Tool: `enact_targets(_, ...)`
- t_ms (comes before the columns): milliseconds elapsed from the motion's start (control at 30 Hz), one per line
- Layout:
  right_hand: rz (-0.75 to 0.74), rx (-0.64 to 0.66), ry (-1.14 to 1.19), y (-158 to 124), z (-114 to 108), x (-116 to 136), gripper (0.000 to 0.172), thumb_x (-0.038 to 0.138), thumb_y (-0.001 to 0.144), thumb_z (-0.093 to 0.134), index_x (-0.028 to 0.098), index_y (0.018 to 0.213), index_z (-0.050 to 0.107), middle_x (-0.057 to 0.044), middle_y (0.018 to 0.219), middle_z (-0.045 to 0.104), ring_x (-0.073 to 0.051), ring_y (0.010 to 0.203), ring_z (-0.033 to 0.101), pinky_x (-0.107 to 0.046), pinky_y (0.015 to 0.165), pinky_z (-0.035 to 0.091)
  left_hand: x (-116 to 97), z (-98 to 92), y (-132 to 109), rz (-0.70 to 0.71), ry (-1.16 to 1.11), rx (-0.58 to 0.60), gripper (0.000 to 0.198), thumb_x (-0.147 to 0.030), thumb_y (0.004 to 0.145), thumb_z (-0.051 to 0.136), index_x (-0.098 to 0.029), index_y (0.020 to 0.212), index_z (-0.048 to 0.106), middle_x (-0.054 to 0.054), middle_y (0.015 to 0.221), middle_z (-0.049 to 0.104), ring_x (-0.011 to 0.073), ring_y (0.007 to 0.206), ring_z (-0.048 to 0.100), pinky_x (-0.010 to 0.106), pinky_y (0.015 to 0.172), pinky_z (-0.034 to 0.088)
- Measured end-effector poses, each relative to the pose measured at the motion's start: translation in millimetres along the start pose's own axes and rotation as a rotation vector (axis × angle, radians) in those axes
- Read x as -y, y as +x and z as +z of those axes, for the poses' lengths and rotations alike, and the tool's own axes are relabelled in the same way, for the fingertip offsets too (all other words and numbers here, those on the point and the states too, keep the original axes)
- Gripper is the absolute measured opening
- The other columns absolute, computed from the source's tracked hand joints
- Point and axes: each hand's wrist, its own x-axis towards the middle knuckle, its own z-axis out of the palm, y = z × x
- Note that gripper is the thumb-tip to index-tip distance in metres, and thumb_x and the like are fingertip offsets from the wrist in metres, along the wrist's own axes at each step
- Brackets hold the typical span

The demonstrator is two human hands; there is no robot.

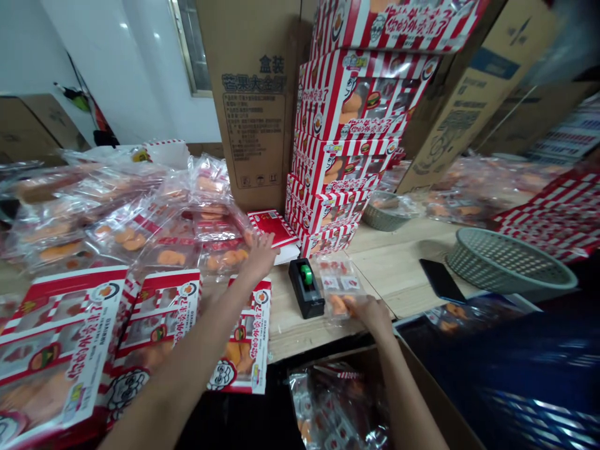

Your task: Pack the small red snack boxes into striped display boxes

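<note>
My left hand (260, 255) reaches across the table, fingers apart, at the left edge of a flat red printed box (272, 229). Whether the fingertips touch it is hard to tell. My right hand (374, 314) pinches the lower right corner of a clear plastic packet (340, 285) with orange pieces and small printed sachets inside. That packet lies beside a black tape dispenser (307, 294) with a green core. Under my left forearm stand red-and-white striped window boxes (248, 337). Clear packets with orange pieces (171, 257) are heaped behind them.
Striped boxes (328, 162) form a tall stack at the back, next to a brown carton (255, 125). To the right are a phone (442, 280), a green-grey basket (510, 262) and a smaller basket (387, 215). Below the table edge, an open carton (424, 387) holds more packets.
</note>
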Motion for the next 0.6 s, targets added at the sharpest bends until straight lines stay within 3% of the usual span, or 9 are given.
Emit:
enact_targets(100, 0.076, 0.061, 0.102, -5.6, -3.9, -11.8, 0.035, 0.043, 0.054, 0.072, 0.016, 0.073, 0.061, -0.014, 0.068, 0.064, -0.033, 0.079, 0.061, -0.041, 0.067, 0.045, 2.2, 18.3, 27.7, 0.188, 0.069, 0.095, 0.029, -0.005, 0.072, 0.045, -0.021, 0.084, 0.065, 0.004, 0.127, 0.051, 0.0249, 0.123, 0.038, 0.048, 0.102, 0.023)
enact_targets(200, 0.086, 0.106, 0.229, -20.5, -12.6, -27.7, 0.028, 0.042, 0.055, 0.071, 0.019, 0.062, 0.057, -0.008, 0.061, 0.064, -0.029, 0.069, 0.062, -0.037, 0.061, 0.046, 17.6, 21.4, 38.5, 0.317, 0.121, 0.136, 0.032, -0.001, 0.071, 0.045, -0.021, 0.085, 0.065, 0.005, 0.123, 0.055, 0.0235, 0.119, 0.042, 0.045, 0.101, 0.024)
enact_targets(300, 0.084, 0.145, 0.504, -39.3, -19.4, -40.9, 0.031, 0.045, 0.060, 0.066, 0.017, 0.072, 0.059, -0.006, 0.070, 0.067, -0.026, 0.071, 0.063, -0.033, 0.061, 0.048, 32.7, 6.6, 43.3, 0.433, 0.140, 0.144, 0.029, -0.002, 0.074, 0.044, -0.018, 0.087, 0.064, 0.008, 0.123, 0.054, 0.0226, 0.115, 0.044, 0.041, 0.100, 0.026)
enact_targets(400, 0.154, 0.096, 0.862, -52.2, -24.4, -44.5, 0.035, 0.041, 0.056, 0.071, 0.017, 0.077, 0.058, -0.003, 0.068, 0.067, -0.024, 0.067, 0.063, -0.031, 0.057, 0.049, 38.3, -22.8, 47.8, 0.491, 0.141, 0.118, 0.021, -0.010, 0.078, 0.045, -0.016, 0.090, 0.062, 0.011, 0.126, 0.050, 0.0235, 0.111, 0.046, 0.040, 0.096, 0.030)
enact_targets(500, 0.218, -0.011, 1.054, -57.9, -31.3, -35.4, 0.037, 0.033, 0.051, 0.076, 0.019, 0.080, 0.059, 0.000, 0.069, 0.067, -0.022, 0.065, 0.063, -0.030, 0.055, 0.049, 34.1, -63.4, 49.6, 0.421, 0.134, -0.017, 0.023, -0.020, 0.080, 0.047, -0.009, 0.098, 0.057, 0.015, 0.126, 0.047, 0.0252, 0.106, 0.047, 0.040, 0.093, 0.033)
enact_targets(600, 0.206, -0.055, 1.276, -63.7, -41.3, -15.1, 0.033, 0.031, 0.054, 0.072, 0.019, 0.083, 0.061, 0.000, 0.074, 0.067, -0.021, 0.070, 0.063, -0.030, 0.060, 0.051, 25.7, -110.8, 45.1, 0.197, -0.041, -0.427, 0.033, -0.019, 0.081, 0.043, 0.001, 0.107, 0.045, 0.015, 0.116, 0.047, 0.0226, 0.105, 0.045, 0.035, 0.092, 0.035)
